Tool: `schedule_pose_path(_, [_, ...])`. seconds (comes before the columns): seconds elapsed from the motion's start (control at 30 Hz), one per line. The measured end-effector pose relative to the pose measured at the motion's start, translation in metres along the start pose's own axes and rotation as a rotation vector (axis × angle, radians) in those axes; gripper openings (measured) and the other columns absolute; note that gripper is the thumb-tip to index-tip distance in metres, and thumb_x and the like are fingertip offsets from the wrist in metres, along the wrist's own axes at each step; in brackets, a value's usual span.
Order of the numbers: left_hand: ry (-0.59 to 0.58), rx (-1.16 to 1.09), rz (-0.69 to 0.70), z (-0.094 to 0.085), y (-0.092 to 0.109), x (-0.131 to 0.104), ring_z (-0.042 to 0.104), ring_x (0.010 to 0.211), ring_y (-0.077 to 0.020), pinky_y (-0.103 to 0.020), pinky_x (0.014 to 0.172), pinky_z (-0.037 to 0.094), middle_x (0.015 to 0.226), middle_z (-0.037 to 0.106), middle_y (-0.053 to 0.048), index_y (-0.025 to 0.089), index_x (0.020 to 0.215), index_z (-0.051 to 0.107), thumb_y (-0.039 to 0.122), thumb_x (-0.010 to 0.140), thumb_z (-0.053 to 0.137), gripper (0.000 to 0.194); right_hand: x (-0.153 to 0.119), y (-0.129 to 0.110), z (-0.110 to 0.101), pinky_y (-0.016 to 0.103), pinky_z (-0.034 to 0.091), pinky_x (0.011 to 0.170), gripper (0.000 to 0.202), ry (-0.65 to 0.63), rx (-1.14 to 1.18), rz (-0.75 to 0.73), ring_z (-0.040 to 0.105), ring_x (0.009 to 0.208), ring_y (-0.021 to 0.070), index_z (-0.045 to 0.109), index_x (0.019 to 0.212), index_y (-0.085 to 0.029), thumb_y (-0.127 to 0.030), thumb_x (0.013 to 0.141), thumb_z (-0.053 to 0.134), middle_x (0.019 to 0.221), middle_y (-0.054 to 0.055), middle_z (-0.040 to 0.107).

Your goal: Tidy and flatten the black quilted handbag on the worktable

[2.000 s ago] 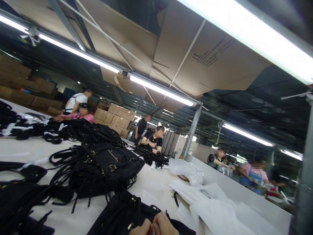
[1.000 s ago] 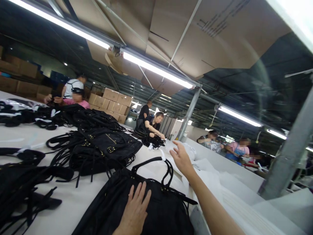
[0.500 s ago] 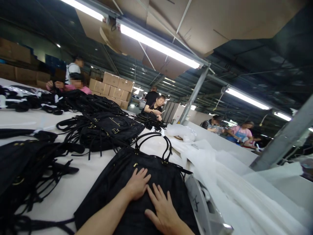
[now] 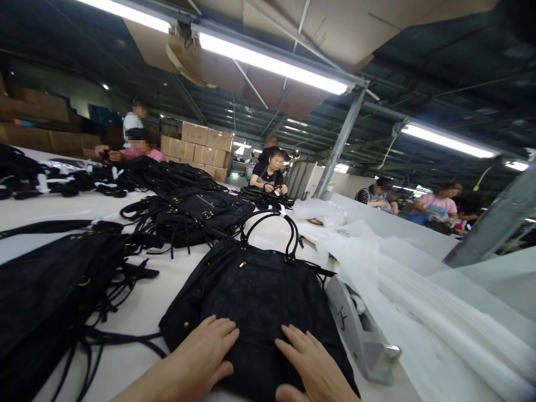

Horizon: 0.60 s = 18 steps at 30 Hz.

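Observation:
A black handbag [image 4: 259,296] lies flat in front of me, its two looped handles pointing away and a small gold zip pull near its top. My left hand [image 4: 205,352] rests on the lower left part of the bag, fingers stretched out. On the lower right part lies my right hand [image 4: 312,360], its fingers spread. A gap of black fabric shows between the two hands. Neither hand grips anything.
More black bags lie at the left [image 4: 46,296] and in a pile [image 4: 201,209] beyond. A grey metal dispenser [image 4: 364,329] stands right of the handbag, beside white wrapping sheets [image 4: 419,301]. Several people work farther back, near stacked cartons [image 4: 201,146] and a slanted post [image 4: 341,142].
Both hands have moved down the bag towards me and farther apart. The view has shifted a little, and more of the bag's upper front shows.

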<state>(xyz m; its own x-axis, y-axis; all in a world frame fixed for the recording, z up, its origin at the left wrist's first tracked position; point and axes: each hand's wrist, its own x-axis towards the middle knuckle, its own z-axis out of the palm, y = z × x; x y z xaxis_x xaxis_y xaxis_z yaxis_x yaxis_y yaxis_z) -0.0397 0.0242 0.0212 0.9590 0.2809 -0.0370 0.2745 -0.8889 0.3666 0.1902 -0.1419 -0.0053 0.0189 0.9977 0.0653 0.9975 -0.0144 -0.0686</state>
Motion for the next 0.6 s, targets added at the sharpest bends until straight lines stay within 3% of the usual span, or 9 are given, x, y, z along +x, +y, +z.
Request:
schedule_pose_path(0.07, [0.033, -0.012, -0.06, 0.003, -0.001, -0.005, 0.047, 0.128, -0.0291, -0.048, 0.114, 0.031, 0.138, 0.054, -0.011, 0.019, 0.132, 0.055, 0.017, 0.082, 0.068, 0.052, -0.009, 0.01, 0.01, 0.05, 0.05, 0.1, 0.075, 0.038, -0.095, -0.113, 0.054, 0.125, 0.0387, 0.057, 0.133, -0.019, -0.068, 0.076, 0.063, 0.14, 0.02, 0.051])
schedule_pose_path(0.13, [0.051, -0.036, -0.083, 0.007, -0.003, -0.004, 0.049, 0.121, -0.0287, -0.045, 0.109, 0.036, 0.132, 0.056, -0.009, 0.02, 0.128, 0.058, 0.02, 0.077, 0.075, 0.054, -0.01, 0.017, 0.02, 0.047, 0.055, 0.091, 0.069, 0.098, -0.203, -0.14, 0.062, 0.114, 0.0379, 0.057, 0.131, -0.021, -0.057, 0.074, 0.072, 0.134, 0.021, 0.057])
schedule_pose_path(0.27, [-0.001, -0.068, -0.11, 0.014, -0.011, 0.003, 0.044, 0.123, -0.0303, -0.045, 0.109, 0.033, 0.136, 0.05, -0.009, 0.021, 0.131, 0.054, 0.029, 0.071, 0.083, 0.067, -0.002, 0.013, 0.025, 0.05, 0.058, 0.072, 0.077, 0.066, -0.297, 0.012, 0.069, 0.087, 0.0372, 0.061, 0.123, -0.028, -0.039, 0.051, 0.089, 0.131, 0.019, 0.059])
schedule_pose_path(0.4, [0.007, -0.064, -0.144, 0.016, -0.016, 0.011, 0.042, 0.122, -0.0301, -0.046, 0.109, 0.03, 0.131, 0.051, -0.009, 0.019, 0.123, 0.055, 0.034, 0.062, 0.088, 0.071, 0.001, -0.002, 0.011, 0.052, 0.054, 0.079, 0.099, -0.022, -0.169, 0.21, 0.064, 0.093, 0.0377, 0.059, 0.123, -0.025, -0.042, 0.032, 0.094, 0.126, 0.017, 0.057])
schedule_pose_path(0.5, [0.048, -0.054, -0.106, 0.015, -0.018, 0.018, 0.05, 0.106, -0.0264, -0.041, 0.096, 0.039, 0.113, 0.057, -0.005, 0.019, 0.109, 0.058, 0.039, 0.056, 0.09, 0.065, 0.002, -0.006, 0.005, 0.05, 0.049, 0.089, 0.112, -0.053, -0.077, 0.281, 0.06, 0.1, 0.0358, 0.053, 0.132, -0.02, -0.039, 0.029, 0.094, 0.12, 0.016, 0.058])
schedule_pose_path(0.6, [0.068, -0.03, -0.076, 0.011, -0.017, 0.023, 0.053, 0.098, -0.0229, -0.037, 0.088, 0.04, 0.103, 0.06, -0.001, 0.02, 0.101, 0.056, 0.033, 0.059, 0.09, 0.055, 0.002, -0.005, 0.005, 0.045, 0.048, 0.089, 0.105, -0.026, -0.003, 0.313, 0.06, 0.098, 0.0322, 0.056, 0.126, -0.022, -0.041, 0.03, 0.095, 0.113, 0.01, 0.06])
